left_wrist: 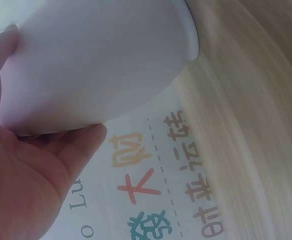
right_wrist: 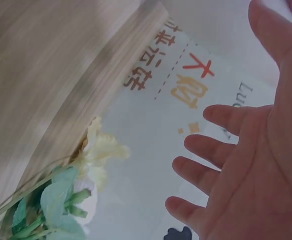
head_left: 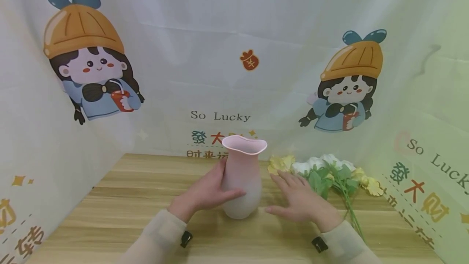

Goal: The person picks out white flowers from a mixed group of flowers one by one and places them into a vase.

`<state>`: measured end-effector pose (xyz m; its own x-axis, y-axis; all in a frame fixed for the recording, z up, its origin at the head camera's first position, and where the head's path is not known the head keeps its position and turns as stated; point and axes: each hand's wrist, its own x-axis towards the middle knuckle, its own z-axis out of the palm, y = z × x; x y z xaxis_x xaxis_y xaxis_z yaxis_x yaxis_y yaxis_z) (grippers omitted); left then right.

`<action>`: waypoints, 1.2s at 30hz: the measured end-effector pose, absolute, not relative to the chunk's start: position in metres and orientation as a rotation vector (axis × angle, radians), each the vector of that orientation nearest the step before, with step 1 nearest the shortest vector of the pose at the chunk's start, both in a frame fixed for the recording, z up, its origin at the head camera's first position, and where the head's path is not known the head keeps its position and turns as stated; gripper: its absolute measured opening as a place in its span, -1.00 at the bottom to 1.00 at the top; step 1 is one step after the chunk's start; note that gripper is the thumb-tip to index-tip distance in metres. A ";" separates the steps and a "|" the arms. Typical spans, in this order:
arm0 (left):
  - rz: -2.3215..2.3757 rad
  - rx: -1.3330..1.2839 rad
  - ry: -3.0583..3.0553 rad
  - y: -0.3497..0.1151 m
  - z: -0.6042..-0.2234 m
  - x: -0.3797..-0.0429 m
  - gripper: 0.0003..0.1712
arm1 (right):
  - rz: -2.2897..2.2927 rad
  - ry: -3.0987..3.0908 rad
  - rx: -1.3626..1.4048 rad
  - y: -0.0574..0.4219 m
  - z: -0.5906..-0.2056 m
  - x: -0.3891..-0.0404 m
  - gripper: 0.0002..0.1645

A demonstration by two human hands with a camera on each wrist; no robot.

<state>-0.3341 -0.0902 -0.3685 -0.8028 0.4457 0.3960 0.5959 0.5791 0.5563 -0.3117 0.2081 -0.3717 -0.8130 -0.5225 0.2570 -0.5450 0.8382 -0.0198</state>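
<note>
A vase, pink at its wavy rim and fading to white below, stands upright on the wooden table. My left hand grips it from the left, thumb across the near side and fingers round the back. In the left wrist view the vase fills the space between thumb and fingers. To the right of the vase, my right hand is held with fingers spread and the palm turned toward it. Nothing lies in that palm in the right wrist view, and its fingers are extended.
A bunch of artificial flowers, with white blooms, yellow blooms and green stems, lies on the table at the right, partly behind my right hand. A printed cloth hangs behind and along both sides.
</note>
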 end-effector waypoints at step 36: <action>-1.068 -0.859 -2.620 -0.093 -0.369 -0.332 0.23 | 0.293 -3.103 0.150 0.286 -0.368 -0.320 -0.82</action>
<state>-0.3315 -0.0929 -0.3689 -0.8158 0.4440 0.3706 0.5766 0.5740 0.5815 -0.3204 0.2858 -0.3677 -0.9951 -0.0936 0.0305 -0.0977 0.9777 -0.1859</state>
